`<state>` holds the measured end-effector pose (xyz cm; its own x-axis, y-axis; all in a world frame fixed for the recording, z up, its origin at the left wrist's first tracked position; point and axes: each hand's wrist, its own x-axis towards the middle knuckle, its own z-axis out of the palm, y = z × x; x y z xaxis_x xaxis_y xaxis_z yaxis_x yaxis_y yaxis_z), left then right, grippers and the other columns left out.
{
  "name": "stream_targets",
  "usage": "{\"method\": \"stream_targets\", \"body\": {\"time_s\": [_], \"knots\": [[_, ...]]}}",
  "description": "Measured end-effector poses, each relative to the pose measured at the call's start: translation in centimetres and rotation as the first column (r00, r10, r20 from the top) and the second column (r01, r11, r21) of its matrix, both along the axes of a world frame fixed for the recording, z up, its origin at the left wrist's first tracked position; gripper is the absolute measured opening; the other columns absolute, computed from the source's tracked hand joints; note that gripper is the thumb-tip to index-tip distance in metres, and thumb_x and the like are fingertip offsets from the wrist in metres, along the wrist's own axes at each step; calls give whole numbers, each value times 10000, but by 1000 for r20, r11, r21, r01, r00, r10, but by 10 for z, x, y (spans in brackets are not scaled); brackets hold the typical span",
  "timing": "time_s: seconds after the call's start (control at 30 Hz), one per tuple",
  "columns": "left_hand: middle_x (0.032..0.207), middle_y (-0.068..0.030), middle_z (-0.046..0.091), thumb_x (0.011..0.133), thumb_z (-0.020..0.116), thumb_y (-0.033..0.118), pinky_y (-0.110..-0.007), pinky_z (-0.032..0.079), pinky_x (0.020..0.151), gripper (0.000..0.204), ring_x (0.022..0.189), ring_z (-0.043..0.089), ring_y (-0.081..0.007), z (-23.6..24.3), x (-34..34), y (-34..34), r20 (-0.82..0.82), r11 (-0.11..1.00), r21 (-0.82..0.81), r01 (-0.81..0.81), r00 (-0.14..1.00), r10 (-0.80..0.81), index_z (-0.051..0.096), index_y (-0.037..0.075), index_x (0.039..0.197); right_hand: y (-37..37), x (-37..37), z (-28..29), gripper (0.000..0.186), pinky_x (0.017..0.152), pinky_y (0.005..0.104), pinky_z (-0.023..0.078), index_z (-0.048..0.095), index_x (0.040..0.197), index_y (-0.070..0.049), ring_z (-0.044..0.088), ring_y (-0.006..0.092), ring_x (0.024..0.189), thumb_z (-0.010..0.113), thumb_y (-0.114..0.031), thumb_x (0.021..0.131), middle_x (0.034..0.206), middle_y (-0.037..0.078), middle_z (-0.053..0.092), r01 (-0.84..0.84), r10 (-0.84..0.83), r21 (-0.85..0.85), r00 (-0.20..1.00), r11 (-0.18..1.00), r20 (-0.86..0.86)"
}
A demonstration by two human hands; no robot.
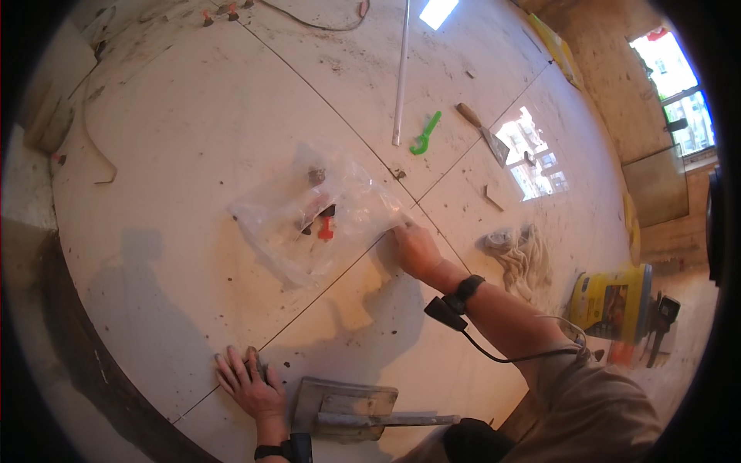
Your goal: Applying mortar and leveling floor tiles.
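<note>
My right hand (417, 248) is closed on the edge of a clear plastic bag (359, 202) that lies crumpled on the large pale floor tiles (177, 193). In or under the bag show a red plastic piece (326, 229), a dark piece beside it and a brownish lump (316, 176). My left hand (253, 386) rests flat on the tiles with its fingers spread, across a joint line. Just right of it lies a worn rectangular float (347, 403) with a long grey handle.
A green hook-ended tool (425, 133), a wood-handled putty knife (484, 135) and a white rod (402, 73) lie beyond the bag. To the right are a crumpled cloth (525, 262) and a yellow bucket (610, 302). Small red pieces (232, 11) stand at the far left.
</note>
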<state>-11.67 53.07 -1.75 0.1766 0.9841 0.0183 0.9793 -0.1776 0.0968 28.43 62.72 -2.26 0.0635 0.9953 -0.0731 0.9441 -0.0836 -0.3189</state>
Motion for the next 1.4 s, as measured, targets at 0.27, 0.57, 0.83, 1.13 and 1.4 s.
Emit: {"method": "stream_targets", "body": {"time_s": [0.27,0.57,0.83,1.13,1.4], "knots": [[1479,-164,388,891,528,326,-571,221,1119,438,1383,295,-433,2,1,1,13,1000,-23,-11,1000,11,585,98,1260,-6,1,10,130,750,441,496,634,927,-27,603,394,839,563,-121,872,938,188,627,195,-162,87,942,977,-293],[1463,-178,400,904,507,332,-573,223,1111,450,1381,291,-446,0,1,0,40,1000,0,2,999,-2,576,70,1263,-16,-12,10,95,731,428,497,619,926,-31,605,400,841,595,-101,866,919,196,616,258,-200,176,936,950,-290],[1455,-189,402,940,429,395,-561,236,1107,519,1359,311,-456,-1,0,-1,-55,1000,-8,25,998,-26,529,66,1328,-16,2,26,281,1086,474,287,620,1090,-9,416,348,1297,517,-178,890,1393,189,461,-28,2,75,946,997,326],[1446,-203,406,952,418,393,-562,239,1100,509,1355,316,-453,1,2,2,-46,1000,6,19,999,-19,533,56,1315,-13,17,34,595,1158,454,208,425,1364,45,337,325,1385,502,-365,940,1459,197,405,36,-29,-18,962,999,273],[1451,-194,413,944,425,379,-565,226,1102,486,1366,314,-454,6,3,2,-24,999,-32,2,1000,-3,557,53,1279,-2,30,36,602,1158,450,215,403,1364,63,347,328,1378,493,-356,941,1450,213,407,-17,36,-67,958,998,285]]}}
